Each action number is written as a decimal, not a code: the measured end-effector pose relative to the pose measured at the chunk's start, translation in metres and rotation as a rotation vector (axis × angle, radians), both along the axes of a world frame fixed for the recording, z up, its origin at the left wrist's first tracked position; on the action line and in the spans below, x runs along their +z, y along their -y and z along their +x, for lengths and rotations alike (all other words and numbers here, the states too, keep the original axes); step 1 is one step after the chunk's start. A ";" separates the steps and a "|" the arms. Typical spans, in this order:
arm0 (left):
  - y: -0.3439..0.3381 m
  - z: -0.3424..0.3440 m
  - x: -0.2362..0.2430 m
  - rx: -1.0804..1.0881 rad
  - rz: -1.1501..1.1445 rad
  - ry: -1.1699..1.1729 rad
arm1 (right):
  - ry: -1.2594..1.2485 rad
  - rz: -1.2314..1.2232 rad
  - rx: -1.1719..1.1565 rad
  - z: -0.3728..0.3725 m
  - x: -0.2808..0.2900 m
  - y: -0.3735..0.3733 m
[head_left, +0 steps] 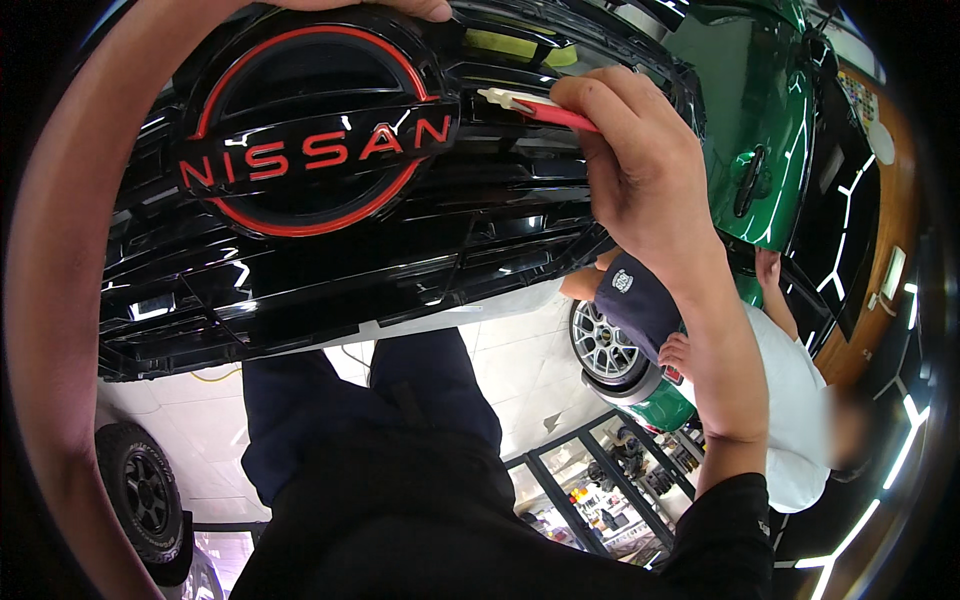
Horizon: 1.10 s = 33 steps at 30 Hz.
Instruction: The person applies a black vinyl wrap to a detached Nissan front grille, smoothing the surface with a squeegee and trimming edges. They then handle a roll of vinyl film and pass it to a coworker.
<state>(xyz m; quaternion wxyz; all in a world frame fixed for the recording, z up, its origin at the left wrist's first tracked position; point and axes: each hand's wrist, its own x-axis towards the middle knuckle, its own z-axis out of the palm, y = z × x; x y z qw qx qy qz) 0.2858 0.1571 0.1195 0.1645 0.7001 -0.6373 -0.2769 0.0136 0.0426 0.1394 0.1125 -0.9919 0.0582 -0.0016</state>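
While right hand (pixel 645 135) pinches red tool (pixel 558 114) between closed fingers, likely for fine control beside badge (pixel 310 155), left hand (pixel 428 8) shows only partly above, grip unclear

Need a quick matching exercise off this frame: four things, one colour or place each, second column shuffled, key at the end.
1. Emblem
2. Tool
3. Car door
4. Wheel on the picture's right

A. Silver spokes
B. Between the fingers of the right hand
C. Black and red
D. Green

Pairs: 1-C, 2-B, 3-D, 4-A
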 end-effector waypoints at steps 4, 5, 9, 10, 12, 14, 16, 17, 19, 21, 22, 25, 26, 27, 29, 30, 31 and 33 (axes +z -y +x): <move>0.009 0.004 -0.004 0.013 0.046 -0.032 | -0.043 -0.033 -0.011 -0.006 -0.001 0.004; 0.013 0.003 -0.005 0.026 0.081 -0.029 | -0.046 -0.047 -0.020 -0.007 -0.001 0.003; 0.005 0.005 0.000 0.007 0.047 -0.036 | -0.031 0.009 -0.034 -0.006 0.000 0.001; 0.005 0.005 0.003 0.009 0.034 -0.023 | -0.011 0.038 -0.028 -0.005 0.002 0.004; 0.001 0.001 0.004 -0.004 -0.001 -0.014 | 0.060 0.214 -0.090 -0.003 0.009 0.013; 0.000 0.000 0.006 0.003 -0.017 -0.008 | 0.154 0.219 -0.175 -0.007 0.024 0.020; 0.003 0.001 0.008 0.012 0.029 -0.043 | 0.199 0.206 -0.167 -0.007 0.027 0.024; 0.006 0.002 0.008 0.011 0.048 -0.055 | 0.151 0.205 -0.159 -0.008 0.025 0.024; 0.008 0.003 0.009 0.010 0.066 -0.055 | 0.101 0.191 -0.117 -0.006 0.017 0.022; 0.011 0.004 0.008 0.016 0.073 -0.053 | 0.065 0.199 -0.102 -0.004 0.008 0.019; 0.013 0.007 0.007 0.001 0.084 -0.073 | 0.048 0.202 -0.101 -0.003 0.004 0.018; 0.021 0.020 0.003 -0.058 0.129 -0.119 | -0.014 0.111 -0.064 0.002 0.002 0.016; 0.024 0.023 0.000 -0.069 0.140 -0.104 | -0.027 0.087 -0.060 0.004 0.004 0.017; 0.025 0.031 0.001 -0.098 0.158 -0.083 | -0.024 0.076 -0.055 0.009 0.003 0.016; 0.035 0.049 0.008 -0.169 0.181 -0.065 | -0.055 0.039 -0.076 0.016 0.008 0.017; 0.034 0.057 0.012 -0.186 0.199 -0.072 | -0.070 0.036 -0.044 0.017 0.010 0.015; 0.032 0.066 0.018 -0.178 0.178 -0.063 | -0.099 0.020 -0.037 0.018 0.014 0.015; 0.028 0.082 0.030 -0.162 0.136 -0.044 | -0.059 0.083 -0.092 0.021 0.028 0.021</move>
